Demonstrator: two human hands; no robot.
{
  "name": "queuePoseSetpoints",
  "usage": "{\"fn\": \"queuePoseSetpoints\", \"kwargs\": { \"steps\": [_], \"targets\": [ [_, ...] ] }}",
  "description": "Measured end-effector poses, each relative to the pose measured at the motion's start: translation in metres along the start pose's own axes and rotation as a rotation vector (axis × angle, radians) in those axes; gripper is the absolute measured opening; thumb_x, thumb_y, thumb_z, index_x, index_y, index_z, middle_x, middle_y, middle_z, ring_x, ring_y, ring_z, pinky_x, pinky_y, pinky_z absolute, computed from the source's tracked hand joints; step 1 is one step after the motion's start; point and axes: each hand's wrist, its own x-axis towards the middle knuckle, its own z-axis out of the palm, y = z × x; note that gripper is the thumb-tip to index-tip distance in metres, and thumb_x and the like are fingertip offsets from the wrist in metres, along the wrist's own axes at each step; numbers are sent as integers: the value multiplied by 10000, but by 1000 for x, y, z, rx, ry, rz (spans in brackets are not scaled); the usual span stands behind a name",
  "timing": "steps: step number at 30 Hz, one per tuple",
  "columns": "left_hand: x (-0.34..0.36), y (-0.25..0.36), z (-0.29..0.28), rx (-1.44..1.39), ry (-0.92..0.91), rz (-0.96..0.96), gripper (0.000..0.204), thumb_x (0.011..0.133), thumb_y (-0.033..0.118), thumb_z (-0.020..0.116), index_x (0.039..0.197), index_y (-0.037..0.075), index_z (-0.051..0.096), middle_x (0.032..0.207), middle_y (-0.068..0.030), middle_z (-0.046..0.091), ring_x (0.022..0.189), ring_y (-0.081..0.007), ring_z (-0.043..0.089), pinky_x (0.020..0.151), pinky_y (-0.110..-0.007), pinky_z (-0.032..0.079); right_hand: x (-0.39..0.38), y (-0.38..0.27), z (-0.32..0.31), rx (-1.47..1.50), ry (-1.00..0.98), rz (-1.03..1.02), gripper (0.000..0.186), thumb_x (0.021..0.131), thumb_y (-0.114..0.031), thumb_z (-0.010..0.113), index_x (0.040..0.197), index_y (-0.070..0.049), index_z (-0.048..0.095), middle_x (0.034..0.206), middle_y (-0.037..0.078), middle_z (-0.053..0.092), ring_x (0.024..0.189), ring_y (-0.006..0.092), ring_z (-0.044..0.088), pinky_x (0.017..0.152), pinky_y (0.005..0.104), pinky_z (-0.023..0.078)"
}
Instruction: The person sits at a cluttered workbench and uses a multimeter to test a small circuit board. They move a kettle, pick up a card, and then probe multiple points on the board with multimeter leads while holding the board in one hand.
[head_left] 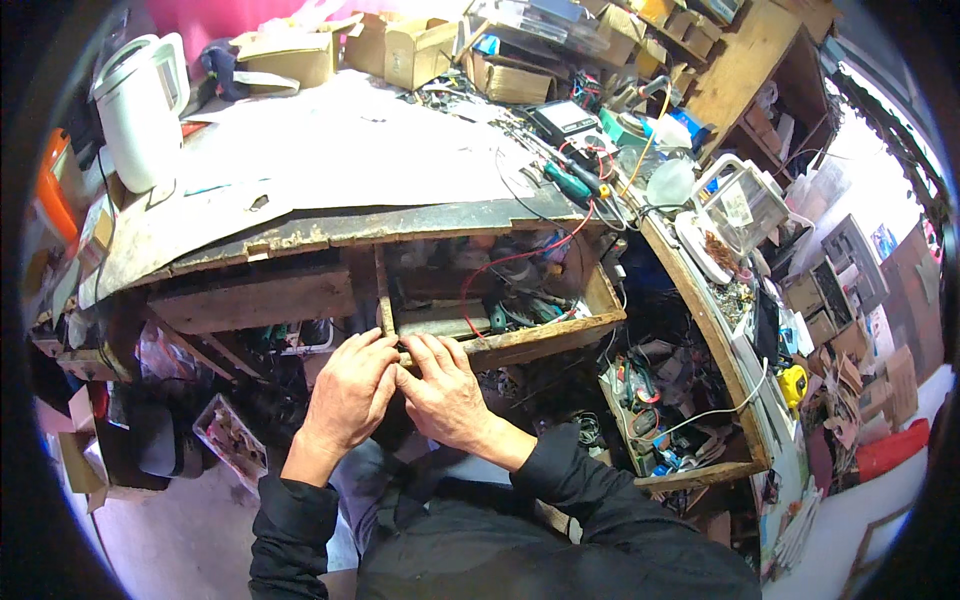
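A wooden drawer (540, 335) stands pulled out under the worktable, with pliers-like tools, a pale bar and other small things inside. My left hand (348, 388) is closed at the drawer's near left corner, its fingers bent over the edge. Right beside it, thumbs almost touching, my right hand (440, 388) curls its fingers over the drawer's front board. Both sets of fingertips are partly hidden behind the wood. A thin red wire (465, 290) hangs from the tabletop into the drawer.
White sheeting (350, 150) covers the worktable. A white jug (140, 115) stands at its left end. Screwdrivers (570, 180), a meter-like black device (565, 118) and wires crowd the right. A second drawer (700, 478) full of tools and cables juts out at lower right; a littered bin (230, 440) sits at left.
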Motion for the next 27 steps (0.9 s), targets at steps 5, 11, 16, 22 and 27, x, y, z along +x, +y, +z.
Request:
{"fn": "queuePoseSetpoints", "kwargs": {
  "steps": [5, 11, 16, 22, 27],
  "targets": [
    [-8, -2, 2, 37, -10, 19, 137, 908, 113, 644, 931, -19, 674, 1266, -185, 655, 1254, -397, 557, 1075, -471, 439, 2, -4, -6, 27, -16, -38, 311, 724, -152, 685, 1026, -80, 674, 1278, 236, 550, 1222, 394, 514, 1059, 534, 370],
    [-15, -3, 7, 41, 8, -2, 158, 885, 116, 663, 931, -34, 681, 1300, -175, 639, 1218, -384, 574, 1068, -455, 446, 1, -3, -2, 26, 0, -21, 256, 704, -154, 696, 936, -48, 670, 1288, 244, 547, 1218, 401, 513, 1050, 542, 372],
    [-17, -3, 8, 33, 15, -10, 145, 882, 103, 663, 924, -34, 678, 1298, -176, 641, 1204, -379, 583, 1040, -454, 466, -2, -4, 3, 33, -23, 8, 275, 683, -151, 743, 934, -52, 694, 1321, 234, 547, 1248, 400, 506, 1078, 545, 352],
    [-17, 0, 8, 10, 27, -40, 131, 879, 99, 667, 918, -26, 678, 1301, -165, 647, 1159, -358, 615, 1002, -433, 491, 1, -5, -2, 57, -13, -10, 236, 670, -141, 711, 871, -27, 665, 1280, 251, 554, 1222, 406, 509, 1071, 546, 358],
    [-16, 6, 4, -31, -81, -211, 136, 876, 118, 677, 917, -12, 686, 1284, -147, 664, 964, -354, 697, 870, -415, 561, 0, -2, 0, 59, 1, -8, 260, 643, -136, 723, 874, -31, 665, 1292, 251, 548, 1229, 406, 506, 1074, 545, 356]
  ]
}}
